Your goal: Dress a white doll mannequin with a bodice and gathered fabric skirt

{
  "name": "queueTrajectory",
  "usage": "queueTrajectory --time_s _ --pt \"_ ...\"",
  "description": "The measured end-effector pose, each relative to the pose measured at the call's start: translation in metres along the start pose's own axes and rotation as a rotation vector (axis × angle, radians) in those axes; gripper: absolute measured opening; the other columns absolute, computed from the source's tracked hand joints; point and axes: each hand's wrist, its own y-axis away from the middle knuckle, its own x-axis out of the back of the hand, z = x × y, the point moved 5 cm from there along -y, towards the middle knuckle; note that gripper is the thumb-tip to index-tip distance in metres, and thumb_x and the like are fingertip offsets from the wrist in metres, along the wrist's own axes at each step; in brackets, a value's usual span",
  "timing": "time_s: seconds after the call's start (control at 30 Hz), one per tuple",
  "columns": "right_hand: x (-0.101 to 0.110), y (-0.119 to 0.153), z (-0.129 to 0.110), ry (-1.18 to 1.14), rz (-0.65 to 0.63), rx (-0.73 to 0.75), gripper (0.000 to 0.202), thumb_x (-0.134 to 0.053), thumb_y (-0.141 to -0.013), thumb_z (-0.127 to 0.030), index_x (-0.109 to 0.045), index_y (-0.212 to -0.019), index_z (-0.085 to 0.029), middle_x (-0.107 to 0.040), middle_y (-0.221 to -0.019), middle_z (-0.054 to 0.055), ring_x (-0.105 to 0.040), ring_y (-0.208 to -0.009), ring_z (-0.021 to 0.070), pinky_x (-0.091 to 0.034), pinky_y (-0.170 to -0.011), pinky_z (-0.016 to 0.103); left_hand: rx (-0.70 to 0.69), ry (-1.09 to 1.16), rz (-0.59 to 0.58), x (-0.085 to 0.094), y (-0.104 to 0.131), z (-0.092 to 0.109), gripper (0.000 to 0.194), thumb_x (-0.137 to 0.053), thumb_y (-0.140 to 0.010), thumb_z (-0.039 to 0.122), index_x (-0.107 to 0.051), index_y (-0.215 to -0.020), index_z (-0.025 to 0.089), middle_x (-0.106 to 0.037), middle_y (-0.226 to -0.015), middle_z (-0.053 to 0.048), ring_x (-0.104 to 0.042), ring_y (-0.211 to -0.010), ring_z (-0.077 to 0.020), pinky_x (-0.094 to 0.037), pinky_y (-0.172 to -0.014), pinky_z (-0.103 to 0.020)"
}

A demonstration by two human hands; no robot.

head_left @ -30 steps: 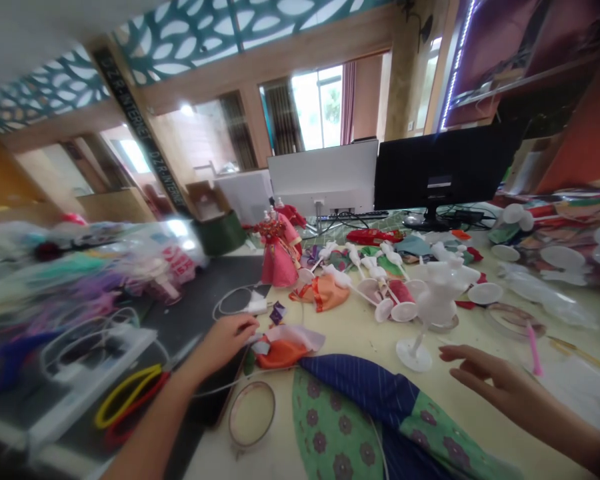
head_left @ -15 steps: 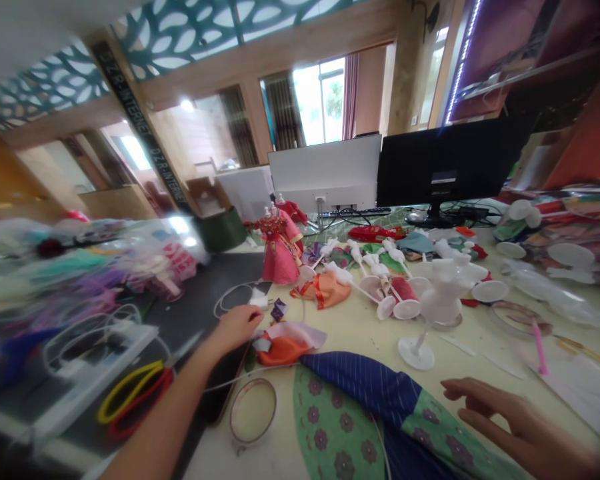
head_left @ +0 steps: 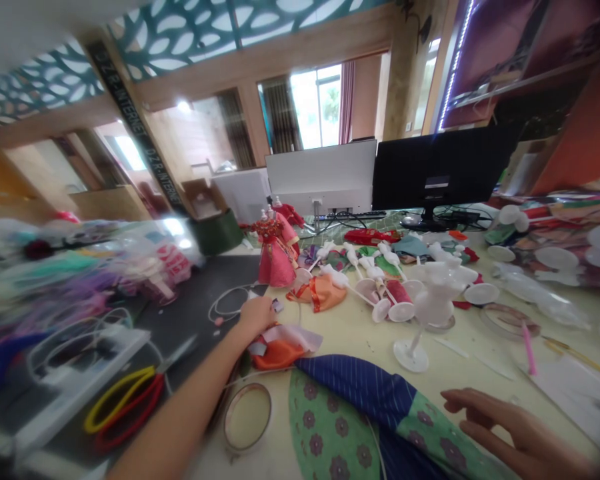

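Observation:
My left hand (head_left: 257, 316) reaches over the table beside an orange and pale pink cloth piece (head_left: 280, 350). Its fingers are curled round something at the small dark purple patterned scrap (head_left: 277, 305), mostly hidden by the hand. At the lower right, my right hand (head_left: 495, 417) hovers with fingers apart, holding nothing, above the edge of a green flowered and navy striped fabric (head_left: 350, 393). A white mannequin form (head_left: 433, 300) stands upright between the hands. Below my left forearm lies a roll of tape (head_left: 247, 417).
Small white mannequins (head_left: 375, 267) lie beyond the hands, near a dressed pink one (head_left: 275, 260). Two monitors (head_left: 440, 170) stand at the back. Scissors (head_left: 125, 400) and a power strip (head_left: 85, 387) are at left, a pink pen (head_left: 529, 350) at right.
My left hand has moved slightly right and up, now covering more of the purple scrap. My right hand has stayed nearly still. The view has shifted slightly.

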Motion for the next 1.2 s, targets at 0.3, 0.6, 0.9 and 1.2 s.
queueTrajectory --time_s 0.3,0.6,0.9,1.2 --pt "0.01 -0.005 -0.041 -0.084 0.031 0.066 0.038 -0.054 -0.081 -0.051 -0.065 -0.108 -0.027 -0.068 -0.106 0.009 -0.064 -0.094 0.0244 -0.054 -0.081 0.031 -0.346 0.298 0.1 0.082 0.043 0.04 0.024 -0.042 -0.08 0.021 -0.065 -0.083 0.016 -0.066 -0.075 -0.001 -0.058 -0.069 -0.0147 -0.041 -0.062 -0.023" --pt "0.021 -0.031 -0.138 -0.724 0.099 0.103 0.041 -0.051 -0.084 -0.05 -0.059 -0.115 -0.024 -0.063 -0.117 0.009 -0.053 -0.113 0.0264 -0.039 -0.099 0.045 -0.874 0.601 0.118 0.095 0.117 0.137 0.021 -0.048 -0.077 0.011 -0.065 -0.086 0.019 -0.066 -0.083 -0.002 -0.059 -0.078 -0.0145 -0.044 -0.074 -0.025" --pt "-0.015 -0.038 -0.169 -1.261 -0.231 0.224 0.025 -0.067 -0.075 -0.031 -0.065 -0.091 -0.012 -0.065 -0.086 0.006 -0.057 -0.08 0.0151 -0.04 -0.075 0.026 -1.012 0.718 0.412 0.082 0.131 0.163 0.016 -0.048 -0.08 0.006 -0.057 -0.082 0.019 -0.061 -0.079 -0.003 -0.057 -0.077 -0.0149 -0.045 -0.071 -0.027" --pt "-0.008 -0.035 -0.152 -1.294 -0.167 0.12 0.03 -0.077 -0.06 -0.021 -0.056 -0.082 -0.016 -0.063 -0.074 0.0 -0.051 -0.064 0.0096 -0.032 -0.055 0.019 -1.17 0.667 0.639 0.073 0.143 0.155 0.022 -0.047 -0.077 -0.003 -0.049 -0.085 0.018 -0.059 -0.084 -0.006 -0.052 -0.082 -0.0162 -0.045 -0.074 -0.032"
